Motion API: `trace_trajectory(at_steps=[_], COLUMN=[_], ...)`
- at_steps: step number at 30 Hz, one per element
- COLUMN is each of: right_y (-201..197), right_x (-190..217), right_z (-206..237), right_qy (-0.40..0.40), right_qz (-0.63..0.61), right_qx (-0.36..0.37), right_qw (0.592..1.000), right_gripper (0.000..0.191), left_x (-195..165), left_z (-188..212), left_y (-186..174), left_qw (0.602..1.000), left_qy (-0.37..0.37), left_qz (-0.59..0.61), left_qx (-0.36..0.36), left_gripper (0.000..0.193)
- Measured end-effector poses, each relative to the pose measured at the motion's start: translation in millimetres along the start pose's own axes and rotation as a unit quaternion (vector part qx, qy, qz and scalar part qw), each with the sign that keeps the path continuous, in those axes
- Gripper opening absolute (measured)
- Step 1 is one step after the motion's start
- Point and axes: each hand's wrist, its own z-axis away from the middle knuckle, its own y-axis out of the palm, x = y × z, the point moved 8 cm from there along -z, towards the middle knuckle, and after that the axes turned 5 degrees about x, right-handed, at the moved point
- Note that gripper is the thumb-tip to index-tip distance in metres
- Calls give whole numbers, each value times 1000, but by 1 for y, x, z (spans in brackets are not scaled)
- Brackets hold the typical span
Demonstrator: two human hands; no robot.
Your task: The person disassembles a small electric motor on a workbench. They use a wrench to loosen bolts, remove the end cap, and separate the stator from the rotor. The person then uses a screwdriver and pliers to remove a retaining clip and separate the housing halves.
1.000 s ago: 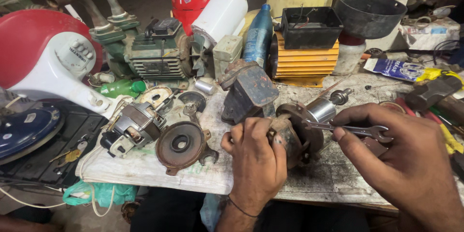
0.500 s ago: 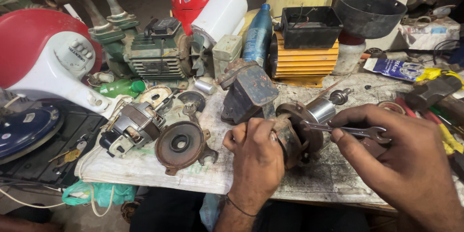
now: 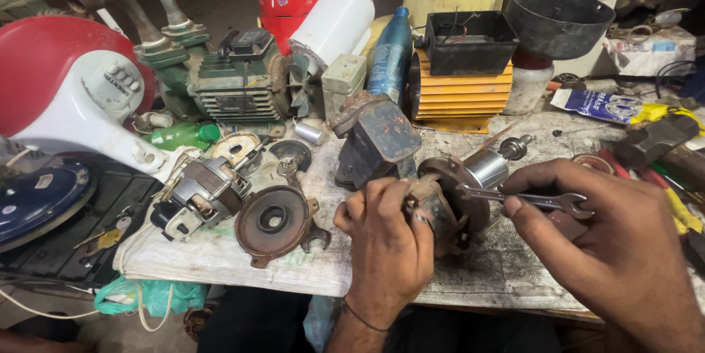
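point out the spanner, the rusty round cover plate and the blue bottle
spanner (image 3: 540, 199), head view, on the middle of its shank, in the right hand.
rusty round cover plate (image 3: 273, 221), head view, on its face beside the centre hole.
blue bottle (image 3: 390, 59), head view, on its body.

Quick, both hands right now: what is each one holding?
Left hand: closed around the rusty motor part, gripping it on the bench.
Right hand: closed on the wrench, whose far end sits at the motor part.
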Motion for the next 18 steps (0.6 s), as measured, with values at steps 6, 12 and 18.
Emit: trace_trajectory(at_steps=[6, 12, 18], right_y=[0, 4, 3], right_x=[1, -6, -3], right_z=[1, 1, 2], right_qy=[-9, 18, -11], right_qz=[15, 8, -5], right_qx=[-1, 21, 20], right_qw=[1000, 1000, 1000], right_gripper=[22, 20, 21], left_x=[5, 1, 4], left_z=[-2, -1, -1], left_y=[6, 4, 4], left_qw=[999, 999, 999], left_qy=[-20, 11, -20], left_qz=[3, -1, -35], left_qx=[34, 32, 15], left_gripper=[49, 52, 49])
